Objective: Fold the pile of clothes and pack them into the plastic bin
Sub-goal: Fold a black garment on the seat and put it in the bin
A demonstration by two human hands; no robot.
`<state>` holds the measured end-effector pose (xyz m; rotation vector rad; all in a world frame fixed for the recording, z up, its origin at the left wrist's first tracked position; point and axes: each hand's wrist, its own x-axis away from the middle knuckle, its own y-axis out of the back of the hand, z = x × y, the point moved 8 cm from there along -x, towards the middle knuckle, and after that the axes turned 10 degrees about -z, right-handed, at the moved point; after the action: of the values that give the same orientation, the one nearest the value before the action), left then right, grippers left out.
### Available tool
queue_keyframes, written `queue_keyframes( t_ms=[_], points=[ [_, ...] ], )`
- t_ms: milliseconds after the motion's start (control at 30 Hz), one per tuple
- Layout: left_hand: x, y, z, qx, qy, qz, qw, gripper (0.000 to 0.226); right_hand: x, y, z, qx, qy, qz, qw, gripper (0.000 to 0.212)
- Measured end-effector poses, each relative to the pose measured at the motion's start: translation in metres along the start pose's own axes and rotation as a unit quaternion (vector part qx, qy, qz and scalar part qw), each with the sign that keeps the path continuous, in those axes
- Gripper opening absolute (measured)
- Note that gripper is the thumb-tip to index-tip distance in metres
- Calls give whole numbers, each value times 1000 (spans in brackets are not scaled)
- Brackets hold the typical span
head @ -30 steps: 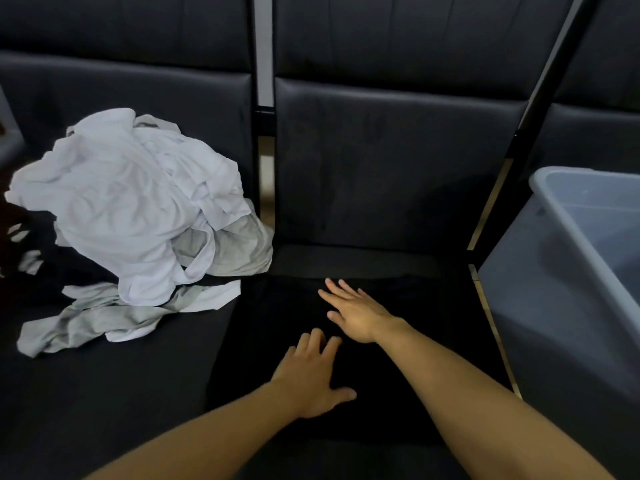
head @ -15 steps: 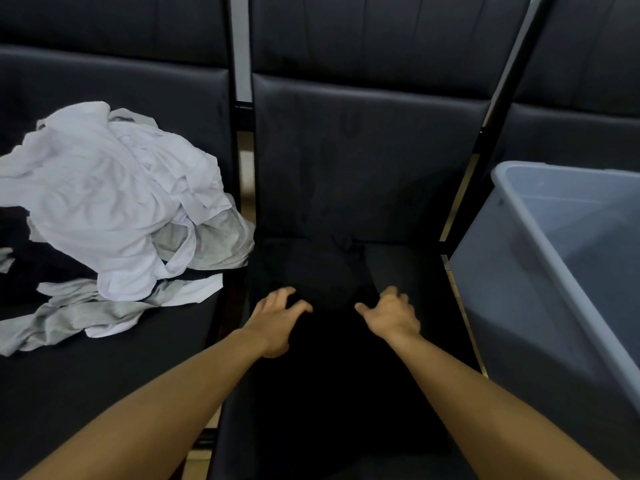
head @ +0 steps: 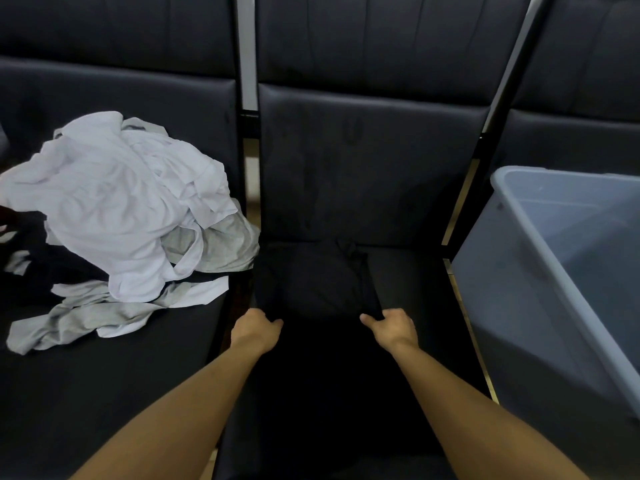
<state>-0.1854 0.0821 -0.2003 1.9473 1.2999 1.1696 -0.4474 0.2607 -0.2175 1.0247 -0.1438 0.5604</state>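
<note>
Mid-fold: left hand and right hand each pinch the black cloth garment (2 corners); next, carry its edge toward the seat's back.

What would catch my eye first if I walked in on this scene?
Probably the heap of white and grey clothes on the left seat, bright against the dark upholstery. Next, the left hand and right hand gripping a black garment on the middle seat, with the pale plastic bin at right.

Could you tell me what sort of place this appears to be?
Probably a waiting area or hall: a row of linked dark padded seats with metal frame posts, here holding a clothes pile and a plastic bin.
</note>
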Motion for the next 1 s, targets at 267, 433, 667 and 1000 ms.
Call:
queue_keyframes(
  t_ms=[267, 433, 667, 1000],
  points=[
    [22, 55, -16, 433, -40, -93, 896, 42, 55, 56, 57, -412, 106, -12, 905, 43],
    [37, 96, -45, 437, -123, -100, 885, 20, 86, 92, 105, -352, 228, -47, 907, 18],
    [52, 120, -56, 319, -205, -71, 923, 55, 88, 99, 105, -267, 248, -25, 931, 80],
    [32, 58, -16, 153, -79, 39, 984, 57, 50, 43, 31, -168, 29, 52, 984, 66]
  ],
)
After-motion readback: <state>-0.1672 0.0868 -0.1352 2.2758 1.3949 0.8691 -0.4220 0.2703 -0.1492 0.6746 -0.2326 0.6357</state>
